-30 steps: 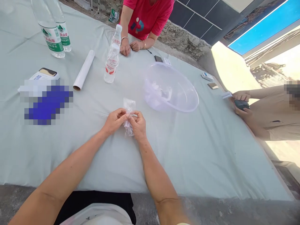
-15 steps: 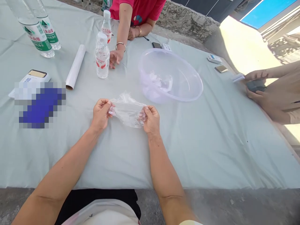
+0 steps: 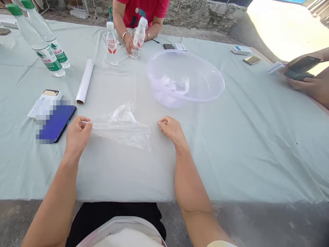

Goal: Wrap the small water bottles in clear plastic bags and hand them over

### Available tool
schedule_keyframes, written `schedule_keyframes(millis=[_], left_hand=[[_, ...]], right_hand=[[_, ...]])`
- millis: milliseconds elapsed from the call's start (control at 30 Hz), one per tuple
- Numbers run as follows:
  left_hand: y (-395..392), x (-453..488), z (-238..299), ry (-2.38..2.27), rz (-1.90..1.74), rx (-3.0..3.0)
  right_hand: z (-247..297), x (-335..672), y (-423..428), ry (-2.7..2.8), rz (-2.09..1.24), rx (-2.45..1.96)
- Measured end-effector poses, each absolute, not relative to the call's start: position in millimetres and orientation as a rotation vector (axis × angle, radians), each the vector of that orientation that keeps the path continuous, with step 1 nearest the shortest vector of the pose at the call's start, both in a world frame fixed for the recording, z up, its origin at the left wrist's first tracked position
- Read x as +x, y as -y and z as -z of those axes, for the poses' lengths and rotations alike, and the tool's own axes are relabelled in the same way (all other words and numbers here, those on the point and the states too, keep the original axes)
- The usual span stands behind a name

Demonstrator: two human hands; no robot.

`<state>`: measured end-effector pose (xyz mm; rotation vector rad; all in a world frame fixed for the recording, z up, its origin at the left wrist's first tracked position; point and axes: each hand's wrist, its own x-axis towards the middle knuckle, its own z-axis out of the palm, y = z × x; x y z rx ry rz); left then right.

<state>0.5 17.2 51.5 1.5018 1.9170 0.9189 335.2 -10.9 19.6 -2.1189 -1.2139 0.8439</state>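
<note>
A crumpled sheet of clear plastic film (image 3: 120,132) stretches above the cloth-covered table in front of me. My left hand (image 3: 79,132) pinches its left end between thumb and fingers. My right hand (image 3: 171,128) is closed, fingers curled together, just past the film's visible right edge. A gap shows between them, and whether a clear strand is in those fingers I cannot make out. Beyond my right hand stands a translucent purple basin (image 3: 210,94) with crumpled clear plastic (image 3: 177,85) in it. A white roll (image 3: 85,82) lies beyond my left hand.
A phone (image 3: 58,123) and a white box (image 3: 45,103) lie left. Two large water bottles (image 3: 51,63) stand behind them. Across the table, a person's hand (image 3: 129,44) holds a small film-wrapped bottle (image 3: 138,39), beside another bottle (image 3: 112,46). Another person's hands (image 3: 300,82) hold a phone at right.
My hands have moved apart, drawing the film out wider to the left. My right hand no longer visibly overlaps it. The person opposite has taken hold of a small bottle and moved it back.
</note>
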Motion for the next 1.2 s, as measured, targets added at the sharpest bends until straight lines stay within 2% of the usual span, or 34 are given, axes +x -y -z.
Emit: schedule_keyframes(millis=[67,133,233,333,433,533,667,767,833,1000,1200], left_hand=[[0.9,-17.2,-55.9,-2.061,-0.634,1.694],[18.7,-26.2,-65.2,-2.172,-0.605,1.839],[37.4,-14.0,-84.2,-2.159,-1.024,2.067],[37.9,26.1,-91.2,-1.688,-1.324,2.298],[18.2,69.3,-71.9,-1.286,-1.082,2.424],[-8.7,89.2,-36.4,-1.322,-0.877,2.396],[-26.4,79.2,-4.8,-1.447,-0.857,2.316],[-25.1,68.6,-2.8,-1.451,-0.757,2.366],[-22.0,66.5,-6.0,-1.468,-0.616,2.438],[-15.7,68.0,-11.2,-1.539,-0.314,2.531],[-13.5,65.8,-11.2,-1.599,-0.163,2.502]], right_hand=[[-20.5,332.6,10.3,1.205,-0.783,-2.118],[-20.4,322.9,9.8,1.222,-0.681,-2.039],[-16.1,297.8,9.9,1.365,-0.557,-1.763],[-5.4,270.8,10.9,1.588,-0.465,-1.572],[6.2,254.0,11.5,1.730,-0.407,-1.559],[9.0,250.0,11.8,1.718,-0.463,-1.504],[-1.7,254.6,13.6,1.367,-0.815,-1.469],[-9.5,260.7,13.5,1.098,-1.115,-1.358],[-11.9,265.8,12.1,0.999,-1.192,-1.302],[-13.8,279.9,7.1,0.893,-1.082,-1.386],[-9.9,297.6,4.3,0.866,-0.906,-1.576]])
